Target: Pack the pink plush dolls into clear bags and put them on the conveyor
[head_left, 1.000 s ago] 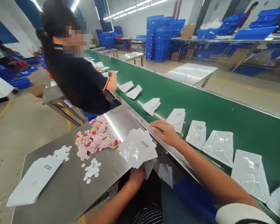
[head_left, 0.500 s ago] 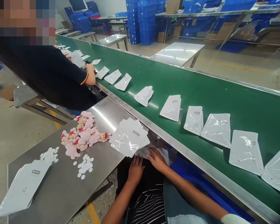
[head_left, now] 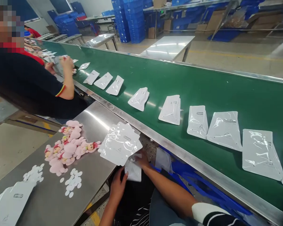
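Note:
A white plastic pouch (head_left: pixel 133 172) with a small printed label is over my lap, below the table edge. My left hand (head_left: pixel 118 184) grips its left edge, thumb in front. Against the pouch's upper right side is my right hand (head_left: pixel 143 159), its fingers blurred and mostly hidden. Just above both hands, a fanned stack of white pouches (head_left: pixel 119 144) overhangs the table corner. Left of that stack lies a heap of pink plush dolls (head_left: pixel 69 146). Loose white round discs (head_left: pixel 73 182) lie nearer me on the metal table (head_left: pixel 94 169).
A green conveyor belt (head_left: pixel 202 84) runs diagonally past, bearing a row of filled-looking white pouches (head_left: pixel 171 110). More pouches (head_left: pixel 11 201) and discs (head_left: pixel 34 173) lie at the table's left. A co-worker's arm (head_left: pixel 68 84) reaches the belt. Blue crates (head_left: pixel 134 22) stand behind.
The pouch over my lap has come into clearer view, raised between my hands. My left hand has moved onto its left edge. The camera view has shifted, and the co-worker's hand has risen.

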{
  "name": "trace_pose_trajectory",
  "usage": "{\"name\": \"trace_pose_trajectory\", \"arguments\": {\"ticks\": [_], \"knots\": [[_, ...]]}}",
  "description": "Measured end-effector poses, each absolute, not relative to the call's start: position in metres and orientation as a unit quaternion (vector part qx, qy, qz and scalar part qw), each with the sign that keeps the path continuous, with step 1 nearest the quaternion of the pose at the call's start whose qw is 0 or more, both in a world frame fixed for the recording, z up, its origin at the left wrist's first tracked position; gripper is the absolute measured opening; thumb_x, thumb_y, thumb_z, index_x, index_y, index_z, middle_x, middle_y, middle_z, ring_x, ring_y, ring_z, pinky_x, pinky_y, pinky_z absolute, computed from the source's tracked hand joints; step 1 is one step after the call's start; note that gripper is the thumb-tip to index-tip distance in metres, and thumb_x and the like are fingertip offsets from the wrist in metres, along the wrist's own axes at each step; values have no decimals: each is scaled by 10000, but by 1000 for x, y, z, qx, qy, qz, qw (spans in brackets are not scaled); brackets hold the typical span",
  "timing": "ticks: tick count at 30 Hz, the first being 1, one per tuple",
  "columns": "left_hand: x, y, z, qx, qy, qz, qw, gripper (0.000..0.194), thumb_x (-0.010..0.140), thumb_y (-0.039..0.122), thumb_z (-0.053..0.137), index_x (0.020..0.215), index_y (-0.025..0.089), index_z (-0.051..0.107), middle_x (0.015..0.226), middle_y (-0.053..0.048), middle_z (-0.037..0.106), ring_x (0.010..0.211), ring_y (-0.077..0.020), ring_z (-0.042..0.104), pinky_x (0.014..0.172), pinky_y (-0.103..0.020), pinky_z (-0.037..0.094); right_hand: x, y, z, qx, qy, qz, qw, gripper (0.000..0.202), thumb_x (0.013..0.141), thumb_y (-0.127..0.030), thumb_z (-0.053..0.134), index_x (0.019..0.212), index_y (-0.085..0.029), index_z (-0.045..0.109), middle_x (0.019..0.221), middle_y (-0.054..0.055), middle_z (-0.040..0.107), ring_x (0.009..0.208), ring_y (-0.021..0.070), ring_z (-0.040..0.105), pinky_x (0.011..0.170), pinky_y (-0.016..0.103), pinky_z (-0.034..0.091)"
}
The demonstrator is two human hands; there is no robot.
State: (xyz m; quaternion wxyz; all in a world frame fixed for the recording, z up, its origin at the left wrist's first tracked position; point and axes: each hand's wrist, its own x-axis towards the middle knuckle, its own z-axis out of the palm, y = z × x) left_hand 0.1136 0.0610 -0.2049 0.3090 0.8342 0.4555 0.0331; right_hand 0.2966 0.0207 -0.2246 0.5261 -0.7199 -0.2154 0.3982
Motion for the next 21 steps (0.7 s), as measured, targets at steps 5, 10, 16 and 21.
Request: {"name": "trace_pose_trajectory", "arguments": {"ticks": [5,10,16,21], "knots": [[105,59,-179,558,532,97,630,654,730,491,602,1277,182,420,1280,-122,536,1186,-280,483,934,-382,443,254,-23,-211,-659,-242,463,542,282,745,-211,633,1016,-232,559,768,-33,611,705,146,577,616,241,471],[116,27,-152,408,604,94,678,541,585,478,740,941,82,649,803,-116,723,825,-299,668,728,-379,526,251,-39,-174,-634,-309,446,551,320,748,-266,619,1062,-249,558,816,-24,606,718,141,549,661,248,433],[113,18,-123,521,688,133,488,480,586,514,709,835,104,705,735,-85,722,760,-299,665,636,-358,535,260,-36,-156,-528,-317,547,567,353,742,-363,633,1052,-198,592,844,-6,622,742,142,559,648,231,437],[127,16,-101,569,667,154,455,478,632,526,662,805,84,712,687,-83,712,712,-283,656,590,-334,531,275,-32,-150,-557,-373,506,542,326,790,-443,568,758,-134,668,670,-2,588,628,118,512,571,214,405]]}}
